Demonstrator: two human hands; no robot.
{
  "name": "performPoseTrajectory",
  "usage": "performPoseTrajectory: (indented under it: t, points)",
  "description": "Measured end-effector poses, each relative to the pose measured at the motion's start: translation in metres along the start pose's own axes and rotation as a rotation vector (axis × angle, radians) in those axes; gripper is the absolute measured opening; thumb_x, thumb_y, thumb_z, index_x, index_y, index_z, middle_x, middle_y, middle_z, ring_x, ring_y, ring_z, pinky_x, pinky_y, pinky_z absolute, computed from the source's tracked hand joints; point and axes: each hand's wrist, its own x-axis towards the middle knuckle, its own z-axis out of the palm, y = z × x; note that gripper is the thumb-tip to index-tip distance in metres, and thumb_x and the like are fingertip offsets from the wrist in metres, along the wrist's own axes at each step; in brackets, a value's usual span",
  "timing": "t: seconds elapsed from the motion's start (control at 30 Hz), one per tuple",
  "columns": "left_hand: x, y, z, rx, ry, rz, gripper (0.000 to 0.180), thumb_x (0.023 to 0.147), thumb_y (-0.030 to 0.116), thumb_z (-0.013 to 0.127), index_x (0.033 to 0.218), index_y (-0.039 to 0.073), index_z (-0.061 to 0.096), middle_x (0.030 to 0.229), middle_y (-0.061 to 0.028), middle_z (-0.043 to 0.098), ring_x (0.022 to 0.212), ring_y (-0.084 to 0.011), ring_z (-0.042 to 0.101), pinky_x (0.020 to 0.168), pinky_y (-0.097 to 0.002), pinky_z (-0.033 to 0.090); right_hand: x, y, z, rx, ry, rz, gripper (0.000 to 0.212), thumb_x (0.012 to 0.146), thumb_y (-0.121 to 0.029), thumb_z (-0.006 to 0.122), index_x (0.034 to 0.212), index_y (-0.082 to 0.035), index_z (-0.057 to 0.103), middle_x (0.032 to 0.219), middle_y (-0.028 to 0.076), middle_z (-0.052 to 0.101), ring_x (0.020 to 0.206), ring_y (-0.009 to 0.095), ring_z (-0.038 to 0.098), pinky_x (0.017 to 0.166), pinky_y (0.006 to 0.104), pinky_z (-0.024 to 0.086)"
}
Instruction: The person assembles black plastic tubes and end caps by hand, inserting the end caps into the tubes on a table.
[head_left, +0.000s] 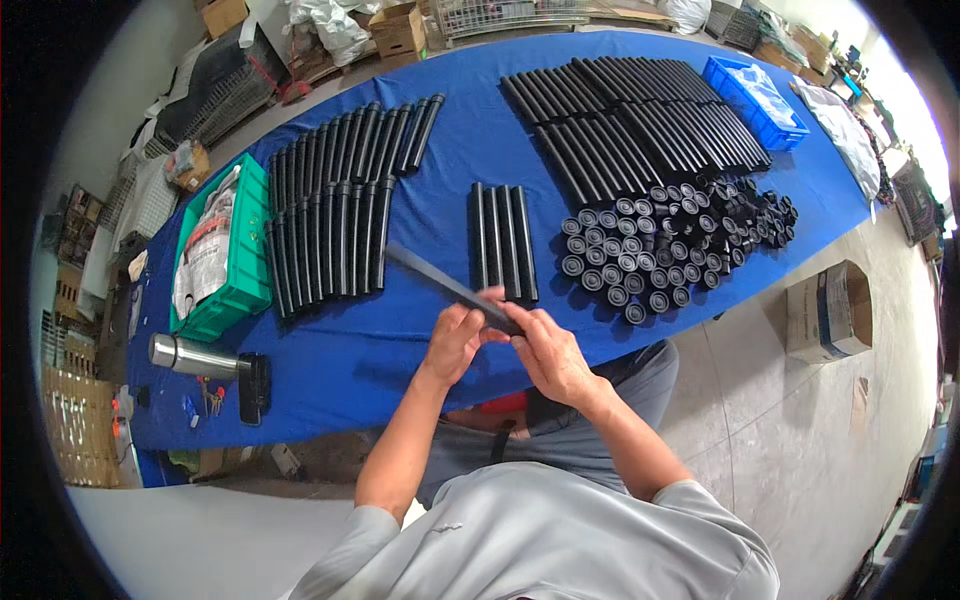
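Note:
A black tube slants up and to the left above the blue cloth, slightly blurred. My left hand is closed around its lower part. At its near end, the fingers of my right hand are closed on it and hide that end, so I cannot make out whether a cap is there. Just beyond my hands, several loose black tubes lie side by side. Round black caps are spread in a cluster to the right of them.
Plain black tubes fill the far right in rows. Tubes with thicker far ends lie at left. A green crate, steel flask and phone-like black object stand left. A blue bin is far right; a cardboard box is on the floor.

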Motion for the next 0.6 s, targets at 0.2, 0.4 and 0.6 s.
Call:
performPoseTrajectory:
  t: [0.2, 0.4, 0.6]
  points:
    - [-0.056, -0.003, -0.044, -0.133, 0.223, 0.051, 0.038, 0.088, 0.012, 0.067, 0.124, 0.002, 0.059, 0.125, -0.0218, 0.062, 0.111, -0.0320, 0.066, 0.089, -0.0497, 0.060, 0.021, 0.022, -0.088, -0.495, 0.252, 0.145, 0.039, 0.083, -0.027, 0.077, 0.111, -0.005, 0.064, 0.096, 0.015, 0.067, 0.085, 0.033, 0.068, 0.070, 0.0415, 0.056]
    - [-0.052, 0.007, -0.019, -0.240, 0.243, 0.163, 0.028, 0.081, 0.003, 0.064, 0.109, 0.003, 0.061, 0.123, -0.0244, 0.062, 0.113, -0.0380, 0.064, 0.090, -0.0494, 0.060, 0.059, 0.109, -0.219, -1.043, 0.237, 0.186, 0.041, 0.083, -0.015, 0.066, 0.123, -0.009, 0.059, 0.120, 0.014, 0.056, 0.117, 0.033, 0.053, 0.095, 0.0439, 0.047]
    - [-0.057, 0.002, -0.023, -0.018, 0.199, 0.153, 0.035, 0.072, -0.001, 0.065, 0.106, 0.004, 0.059, 0.121, -0.0239, 0.063, 0.115, -0.0398, 0.062, 0.091, -0.0505, 0.059, 0.080, 0.140, -0.240, -1.296, -0.101, 0.353, 0.041, 0.083, -0.020, 0.068, 0.121, -0.009, 0.061, 0.143, 0.020, 0.045, 0.138, 0.038, 0.037, 0.112, 0.0488, 0.033]
